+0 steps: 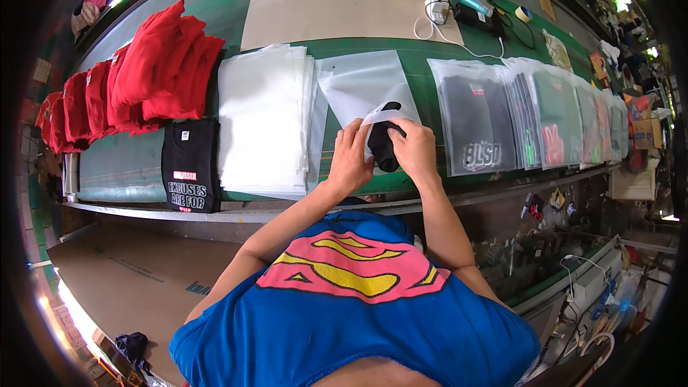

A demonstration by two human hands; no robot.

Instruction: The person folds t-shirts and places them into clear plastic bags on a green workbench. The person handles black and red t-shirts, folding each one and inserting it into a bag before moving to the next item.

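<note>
A frosted plastic bag (370, 81) lies on the green tabletop in front of me, its near edge lifted. My left hand (350, 157) grips that edge at the bag's left side. Bunched black fabric (382, 145), probably a folded garment, is partly within the bag's mouth. My right hand (415, 146) pinches the fabric near the bag's right edge; its fingertips are partly covered by the film. To the left of the bag lies a stack of empty translucent bags (263, 123). A folded black T-shirt (192, 164) with a printed front lies beside that stack.
Piles of folded red garments (161, 59) fill the table's left end. Bagged shirts (478, 118) overlap along the right. Cardboard sheets (338, 19), a power strip (437, 9) with cables and a tape roll (523, 14) lie farther back. A metal rail (258, 217) edges the table's front.
</note>
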